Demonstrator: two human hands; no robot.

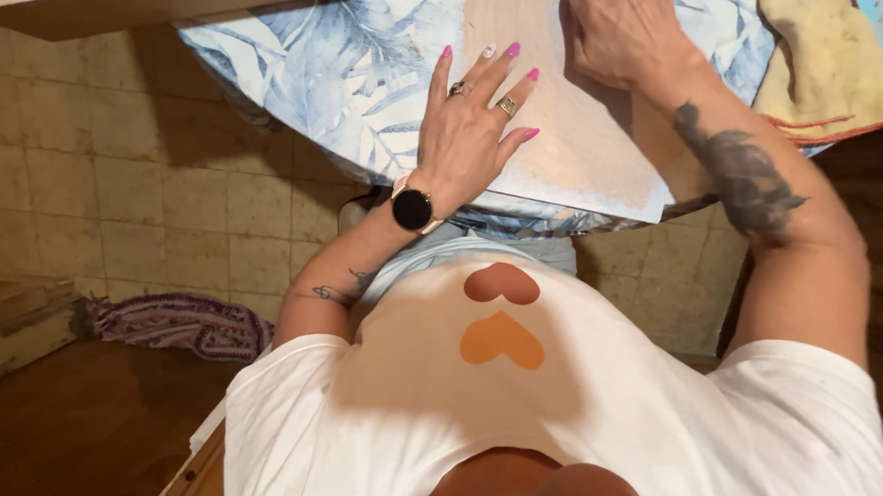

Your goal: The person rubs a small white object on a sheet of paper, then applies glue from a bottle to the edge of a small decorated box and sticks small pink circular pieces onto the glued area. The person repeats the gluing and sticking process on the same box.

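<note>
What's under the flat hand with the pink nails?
The left hand lies flat on a pale tan sheet, which lies on the blue leaf-patterned tablecloth. What lies under the sheet is hidden. The right hand presses the sheet too.

a round black watch screen (412, 209), dark, sits on the left wrist.

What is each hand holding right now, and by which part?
Left hand holds nothing; it lies flat, fingers spread, on the brown sheet. Right hand is closed; any hold cannot be told.
</note>
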